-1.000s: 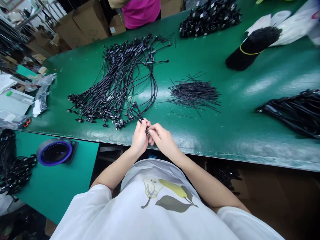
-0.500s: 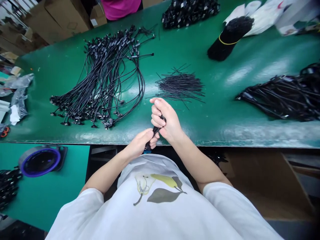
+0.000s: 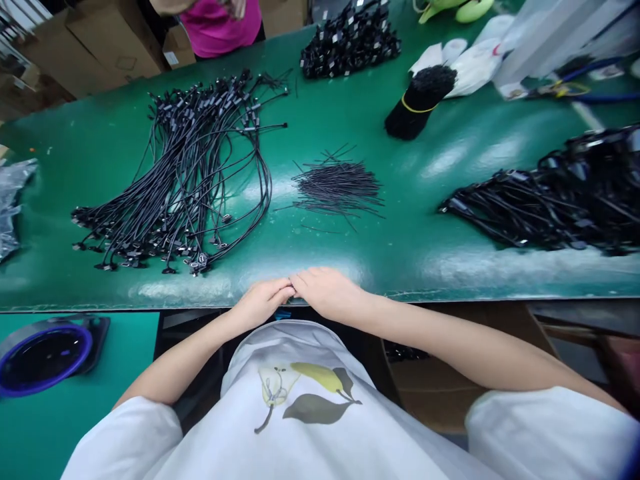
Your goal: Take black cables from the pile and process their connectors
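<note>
My left hand and my right hand meet fingertip to fingertip at the front edge of the green table. Both are curled closed with their backs up, and whatever is inside them is hidden. Nearest on the table are a fanned pile of long black cables with connectors, to the left, and a small heap of thin black twist ties straight ahead.
A heap of bundled black cables lies at the right. A banded sheaf of ties, white bags and another black pile sit farther back. A person in pink stands opposite. A blue tape roll sits lower left.
My hands held a black cable over the table, the right lifted above the left; now both have dropped to the table's front edge and the cable no longer shows.
</note>
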Demonstrator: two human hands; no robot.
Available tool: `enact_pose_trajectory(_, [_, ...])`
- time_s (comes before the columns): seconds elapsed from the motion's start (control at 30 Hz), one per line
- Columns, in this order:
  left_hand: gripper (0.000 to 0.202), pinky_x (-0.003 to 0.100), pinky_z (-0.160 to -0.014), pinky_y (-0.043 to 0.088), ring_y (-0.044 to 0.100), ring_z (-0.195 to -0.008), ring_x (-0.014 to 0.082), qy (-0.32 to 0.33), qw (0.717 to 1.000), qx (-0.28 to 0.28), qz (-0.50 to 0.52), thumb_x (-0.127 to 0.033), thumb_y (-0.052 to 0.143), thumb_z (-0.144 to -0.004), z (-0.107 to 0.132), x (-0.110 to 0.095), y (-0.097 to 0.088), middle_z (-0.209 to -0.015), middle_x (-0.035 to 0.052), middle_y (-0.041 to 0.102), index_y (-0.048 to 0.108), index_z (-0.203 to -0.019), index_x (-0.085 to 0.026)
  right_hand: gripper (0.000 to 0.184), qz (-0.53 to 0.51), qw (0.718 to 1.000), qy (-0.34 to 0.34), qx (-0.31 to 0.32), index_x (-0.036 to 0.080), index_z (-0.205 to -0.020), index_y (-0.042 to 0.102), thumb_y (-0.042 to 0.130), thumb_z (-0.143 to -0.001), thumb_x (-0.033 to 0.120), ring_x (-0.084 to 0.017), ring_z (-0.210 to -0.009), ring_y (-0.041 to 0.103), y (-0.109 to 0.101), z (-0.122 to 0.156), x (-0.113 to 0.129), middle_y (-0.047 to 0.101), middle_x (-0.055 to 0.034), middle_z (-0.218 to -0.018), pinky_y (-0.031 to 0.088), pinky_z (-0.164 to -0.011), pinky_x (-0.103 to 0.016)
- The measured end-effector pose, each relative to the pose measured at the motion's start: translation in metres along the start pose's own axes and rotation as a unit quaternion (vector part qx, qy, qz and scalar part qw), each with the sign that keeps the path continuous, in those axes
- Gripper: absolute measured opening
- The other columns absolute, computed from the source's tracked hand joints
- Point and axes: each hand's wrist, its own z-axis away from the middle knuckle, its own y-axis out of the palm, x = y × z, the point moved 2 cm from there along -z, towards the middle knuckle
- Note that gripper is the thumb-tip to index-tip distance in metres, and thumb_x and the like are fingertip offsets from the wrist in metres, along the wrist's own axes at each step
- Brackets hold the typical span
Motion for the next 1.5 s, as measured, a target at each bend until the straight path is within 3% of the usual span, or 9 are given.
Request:
enact_pose_trajectory(0.23, [0.032, 0.029, -0.071, 0.041, 0.056, -0.075, 0.0195, -0.013, 0.980, 0.047, -0.192, -0.035, 0.033, -0.099, 0.002, -0.004, 0.002, -0.079, 0.0046, 0.062, 0.057, -0.085, -0.019, 0.021, 0.014, 0.999, -0.036, 0.012, 0.015, -0.090, 0.058, 0.037, -0.095, 0.014, -0.018, -0.070, 0.049, 0.008, -0.003, -0.002, 0.060, -0.0072, -0.081, 0.025, -0.064, -0.033])
enact_pose_trajectory(0.4, [0.029, 0.028, -0.070, 0.038, 0.054, -0.073, 0.0176, -0.019, 0.993, 0.010, -0.116, -0.030, 0.035, -0.096, -0.008, 0.010, 0.011, -0.074, 0.0023, 0.058, 0.055, -0.078, -0.020, 0.022, -0.034, 0.999, -0.012, -0.001, 0.014, -0.088, 0.062, 0.042, -0.096, 0.020, -0.018, -0.073, 0.053, 0.010, -0.004, -0.017, 0.062, -0.0076, -0.081, 0.031, -0.067, -0.031])
enact_pose_trajectory(0.5, [0.030, 0.027, -0.064, 0.035, 0.046, -0.062, 0.0143, -0.071, 0.995, -0.051, 0.051, -0.039, 0.040, -0.093, -0.012, 0.025, 0.012, -0.064, -0.0015, 0.050, 0.057, -0.081, -0.019, 0.027, -0.118, 0.982, 0.115, -0.097, 0.018, -0.096, 0.064, 0.041, -0.099, 0.031, -0.018, -0.086, 0.057, -0.002, 0.005, -0.055, 0.065, -0.0072, -0.093, 0.038, -0.073, -0.029])
enact_pose_trajectory(0.63, [0.037, 0.024, -0.056, 0.030, 0.037, -0.056, 0.0107, -0.096, 0.937, -0.127, 0.309, -0.053, 0.052, -0.086, -0.014, 0.031, 0.009, -0.059, -0.0045, 0.043, 0.058, -0.083, -0.016, 0.022, -0.059, 0.895, 0.416, -0.151, 0.016, -0.101, 0.061, 0.051, -0.093, 0.033, -0.023, -0.091, 0.058, -0.004, 0.015, -0.116, 0.063, -0.0121, -0.103, 0.040, -0.071, -0.031])
enact_pose_trajectory(0.77, [0.037, 0.022, -0.053, 0.027, 0.034, -0.054, 0.0084, -0.083, 0.904, -0.115, 0.403, -0.051, 0.061, -0.082, -0.017, 0.020, 0.010, -0.058, -0.0045, 0.043, 0.059, -0.081, -0.014, 0.017, -0.021, 0.883, 0.464, -0.064, 0.013, -0.097, 0.060, 0.047, -0.091, 0.023, -0.023, -0.085, 0.058, 0.006, 0.010, -0.137, 0.064, -0.0142, -0.099, 0.038, -0.070, -0.031])
enact_pose_trajectory(0.9, [0.037, 0.022, -0.051, 0.024, 0.032, -0.052, 0.0071, -0.080, 0.876, -0.120, 0.460, -0.049, 0.064, -0.081, -0.017, 0.010, 0.012, -0.057, -0.0050, 0.041, 0.061, -0.083, -0.013, 0.013, -0.056, 0.859, 0.490, -0.133, 0.015, -0.090, 0.056, 0.047, -0.089, 0.025, -0.022, -0.081, 0.058, -0.002, 0.021, -0.123, 0.064, -0.0122, -0.093, 0.038, -0.069, -0.031])
enact_pose_trajectory(1.17, [0.062, 0.022, -0.052, 0.030, 0.035, -0.052, 0.0082, -0.019, 0.875, -0.112, 0.471, -0.052, 0.065, -0.081, -0.023, -0.005, 0.018, -0.056, -0.0065, 0.042, 0.057, -0.126, -0.010, 0.012, -0.459, 0.842, 0.196, -0.206, 0.019, -0.095, 0.061, 0.052, -0.090, 0.025, -0.011, -0.066, 0.060, 0.013, -0.001, -0.018, 0.063, -0.0013, -0.083, 0.048, -0.063, -0.024])
enact_pose_trajectory(1.33, [0.039, 0.026, -0.071, 0.046, 0.056, -0.069, 0.0125, -0.004, 0.951, -0.196, 0.239, -0.037, 0.047, -0.093, -0.014, 0.005, 0.008, -0.089, 0.0058, 0.069, 0.067, -0.116, -0.014, 0.015, -0.128, 0.950, 0.087, -0.271, 0.015, -0.088, 0.064, 0.050, -0.093, 0.016, -0.014, -0.072, 0.058, 0.002, -0.007, 0.007, 0.063, -0.0040, -0.078, 0.045, -0.067, -0.026])
enact_pose_trajectory(1.5, [0.038, 0.036, -0.103, 0.041, 0.060, -0.113, 0.0227, -0.001, 0.984, -0.157, 0.089, -0.024, 0.046, -0.089, -0.005, 0.013, 0.005, -0.115, 0.0056, 0.071, 0.066, -0.121, -0.022, 0.022, 0.172, 0.932, -0.185, -0.259, 0.010, -0.097, 0.065, 0.044, -0.093, 0.009, -0.021, -0.099, 0.058, -0.019, -0.013, 0.014, 0.066, -0.0129, -0.107, 0.044, -0.083, -0.034])
